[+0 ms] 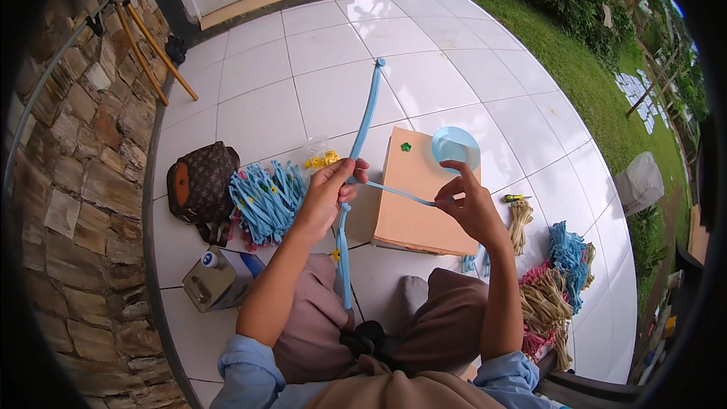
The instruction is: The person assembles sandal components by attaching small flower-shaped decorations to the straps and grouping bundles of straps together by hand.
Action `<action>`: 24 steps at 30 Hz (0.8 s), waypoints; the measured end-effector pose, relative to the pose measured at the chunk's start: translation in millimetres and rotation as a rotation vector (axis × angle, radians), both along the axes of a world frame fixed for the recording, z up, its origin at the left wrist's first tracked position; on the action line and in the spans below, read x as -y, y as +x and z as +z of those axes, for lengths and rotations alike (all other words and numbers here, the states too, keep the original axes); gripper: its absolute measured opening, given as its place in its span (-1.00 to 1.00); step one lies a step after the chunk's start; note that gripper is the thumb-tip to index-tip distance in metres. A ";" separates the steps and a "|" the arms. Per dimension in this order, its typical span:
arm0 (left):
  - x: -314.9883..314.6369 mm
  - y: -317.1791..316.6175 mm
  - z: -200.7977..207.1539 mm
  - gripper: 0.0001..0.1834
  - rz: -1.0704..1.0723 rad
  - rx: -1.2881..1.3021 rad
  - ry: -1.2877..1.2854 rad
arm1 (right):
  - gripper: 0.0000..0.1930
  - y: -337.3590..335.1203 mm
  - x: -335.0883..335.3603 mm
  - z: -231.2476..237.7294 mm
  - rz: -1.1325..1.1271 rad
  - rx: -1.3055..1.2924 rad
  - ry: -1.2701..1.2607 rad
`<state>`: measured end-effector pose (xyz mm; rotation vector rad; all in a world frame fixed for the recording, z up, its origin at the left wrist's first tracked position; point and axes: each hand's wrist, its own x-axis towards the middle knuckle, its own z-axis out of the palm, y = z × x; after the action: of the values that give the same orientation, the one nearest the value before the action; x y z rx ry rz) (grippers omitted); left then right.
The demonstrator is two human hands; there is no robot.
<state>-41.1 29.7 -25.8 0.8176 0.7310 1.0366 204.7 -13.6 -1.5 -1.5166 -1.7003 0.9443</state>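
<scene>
My left hand (331, 195) is closed on a light-blue fabric strap (366, 117). From this grip one length sticks up and away to a knotted end. Another part hangs down over my leg, with a small yellow flower-shaped piece (336, 256) beside it. A thinner blue strip (401, 194) runs from the left hand to my right hand (473, 208), which pinches its end between thumb and fingers. Below the hands stands a cardboard box (424, 220). On its top lie a green flower-shaped piece (406, 147) and a light-blue bowl (456, 149).
Left of me are a pile of blue straps (265, 201), a brown patterned bag (203, 185), a metal can (219, 280) and a bag of yellow pieces (322, 159). To the right lie beige bundles (541, 299), blue bundles (566, 257) and a yellow-green cutter (515, 198).
</scene>
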 end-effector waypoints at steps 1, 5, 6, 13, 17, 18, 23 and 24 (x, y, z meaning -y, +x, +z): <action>-0.7 0.8 -0.6 -0.71 0.002 -0.070 0.060 | -0.50 0.3 -1.3 -1.2 -0.002 0.003 0.000; -2.3 1.0 3.7 -0.70 0.009 -0.309 0.124 | -0.45 -5.0 -12.4 2.0 -0.064 -0.126 0.053; -3.9 1.1 0.1 -0.71 -0.020 -0.327 0.238 | -0.41 -8.0 -15.8 2.2 -0.119 -0.347 0.094; -6.1 -1.8 -4.9 -0.73 -0.196 -0.386 0.385 | -0.32 -23.1 -30.5 11.0 -0.257 -0.755 0.239; -8.4 -2.4 -3.8 -0.73 -0.238 -0.413 0.362 | -0.45 -28.1 -34.2 10.3 -0.246 -0.704 0.362; -9.3 -1.8 -4.2 -0.73 -0.213 -0.424 0.341 | -0.48 -29.9 -35.3 11.3 -0.243 -0.718 0.392; -21.8 -6.5 -13.1 -0.72 -0.139 -0.463 0.295 | -0.51 -20.5 -49.8 8.6 -0.249 -0.599 0.326; -23.3 -9.2 -16.7 -0.72 -0.093 -0.401 0.262 | -0.52 -15.2 -55.0 2.9 -0.252 -0.565 0.275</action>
<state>-50.3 53.0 -42.5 1.2975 0.8955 0.9043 189.5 41.5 1.4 -1.1123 -1.1495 0.8589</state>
